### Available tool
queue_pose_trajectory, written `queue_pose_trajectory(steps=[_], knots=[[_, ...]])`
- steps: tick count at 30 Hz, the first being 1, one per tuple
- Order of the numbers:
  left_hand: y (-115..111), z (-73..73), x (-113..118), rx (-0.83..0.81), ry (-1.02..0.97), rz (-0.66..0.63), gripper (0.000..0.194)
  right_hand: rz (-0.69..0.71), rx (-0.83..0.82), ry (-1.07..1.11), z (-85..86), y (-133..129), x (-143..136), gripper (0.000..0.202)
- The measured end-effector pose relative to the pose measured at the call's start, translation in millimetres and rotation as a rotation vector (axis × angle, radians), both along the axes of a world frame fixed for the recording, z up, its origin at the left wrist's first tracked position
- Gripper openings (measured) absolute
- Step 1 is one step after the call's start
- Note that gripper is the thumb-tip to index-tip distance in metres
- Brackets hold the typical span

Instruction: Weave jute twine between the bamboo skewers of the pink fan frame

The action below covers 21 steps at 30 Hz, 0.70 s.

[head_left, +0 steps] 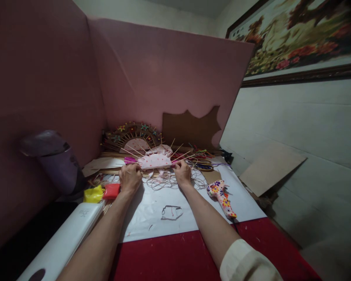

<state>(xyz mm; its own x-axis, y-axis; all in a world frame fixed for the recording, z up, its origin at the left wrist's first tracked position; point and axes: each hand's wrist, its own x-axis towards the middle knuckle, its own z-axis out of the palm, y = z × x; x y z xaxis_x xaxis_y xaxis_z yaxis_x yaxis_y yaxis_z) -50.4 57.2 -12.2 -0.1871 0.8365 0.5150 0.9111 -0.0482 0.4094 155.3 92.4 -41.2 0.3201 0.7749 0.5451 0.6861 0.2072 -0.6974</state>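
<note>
With our left hand (130, 178) and right hand (183, 173) pinching the dotted half-round piece (155, 160) at opposite ends, we could loosen its thin sticks (177, 151) by pulling unevenly.

A loose, plain cream-white sleeve (248, 263), softly creased, ends in a wide edge partway along the right forearm (212, 222). Below it the skin is bare, as are the slim left forearm (101, 232), left hand (130, 178) and right hand (183, 173).
</note>
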Motion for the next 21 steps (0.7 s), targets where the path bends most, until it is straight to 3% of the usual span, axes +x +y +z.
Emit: queue_pose_trajectory(steps=[6, 13, 17, 21], knots=[[2, -1.0, 1, 0.079, -0.032, -0.022, 0.020, -0.013, 0.108, 0.054, 7.7, -3, -3, 0.011], [9, -0.8, 4, 0.207, -0.157, -0.318, 0.012, 0.208, 0.224, 0.510, 56.1, -21, -3, 0.010], [7, 4.6, 9, 0.081, -0.276, -0.493, 0.009, 0.333, 0.179, 0.766, 83.4, -37, 5, 0.020], [3, 10.5, 15, -0.073, -0.311, -0.619, 0.011, 0.428, 0.168, 0.930, 98.7, -55, 13, 0.033]])
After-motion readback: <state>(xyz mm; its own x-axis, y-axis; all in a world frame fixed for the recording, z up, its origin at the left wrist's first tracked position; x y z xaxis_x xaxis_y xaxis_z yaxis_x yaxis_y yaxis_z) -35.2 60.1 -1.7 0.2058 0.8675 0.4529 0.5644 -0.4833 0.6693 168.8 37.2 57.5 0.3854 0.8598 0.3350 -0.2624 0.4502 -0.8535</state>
